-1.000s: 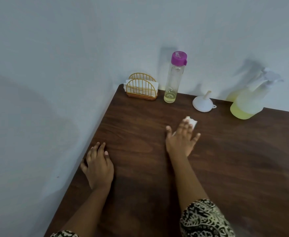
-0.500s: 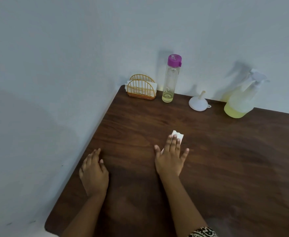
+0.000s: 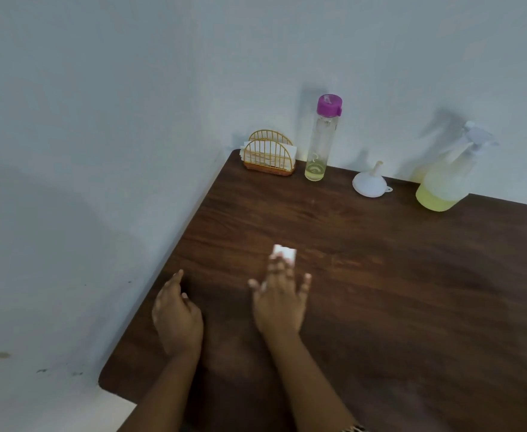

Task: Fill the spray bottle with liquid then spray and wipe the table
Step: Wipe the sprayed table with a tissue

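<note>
My right hand (image 3: 282, 299) lies flat with straight fingers on a folded white tissue (image 3: 285, 252), pressing it onto the dark wooden table (image 3: 411, 291); only the tissue's far end shows past the fingertips. My left hand (image 3: 176, 318) rests on the table near its left edge and holds nothing. A clear spray bottle (image 3: 446, 179) with yellow liquid in its lower part stands at the back right by the wall. A tall clear bottle (image 3: 319, 141) with a purple cap and a little yellow liquid stands at the back.
A white funnel (image 3: 369, 182) sits upside down between the two bottles. A gold wire napkin holder (image 3: 270, 157) with white napkins stands in the back left corner. The wall runs along the table's left and far edges.
My right hand has slid the tissue toward me and to the left across the table. My left hand has stayed near the left edge.
</note>
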